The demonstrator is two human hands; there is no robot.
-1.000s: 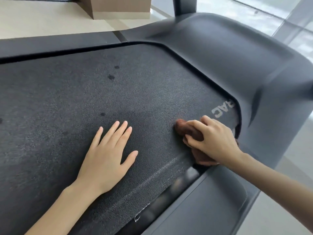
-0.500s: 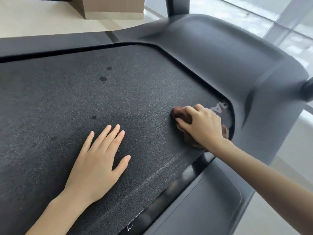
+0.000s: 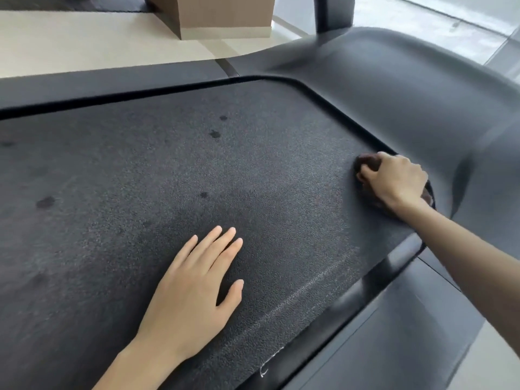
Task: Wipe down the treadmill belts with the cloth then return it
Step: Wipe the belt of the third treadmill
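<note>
A: Two hands on the treadmill belt (image 3: pixel 140 192). Which one has the cloth?

B: Your right hand (image 3: pixel 394 181), out at three o'clock, at the belt's front corner against the dark motor hood (image 3: pixel 394 94). Its fingers curl over the brown cloth (image 3: pixel 365 161) and press it onto the belt.

A: How much of the cloth can be seen?

B: Little. A bunched end pokes out past your fingertips at the hand's ten o'clock, and a dark scrap shows under your wrist. Your hand hides the rest, so its shape can't be made out.

A: And the other hand?

B: Your left hand (image 3: pixel 194 288) lies flat on the belt at six o'clock, palm down, fingers straight and slightly spread, holding nothing. It is well apart from the cloth.

A: Anything else on the belt?

B: Several dark spots (image 3: pixel 215 133) between nine and eleven o'clock, too small to say what they are. A pale frayed thread (image 3: pixel 264 370) hangs at the near edge, beside the side rail (image 3: pixel 394 319). At twelve o'clock a cardboard box (image 3: pixel 225 15) and a black upright post (image 3: pixel 333 12) are both cut off at the top of the view.
</note>
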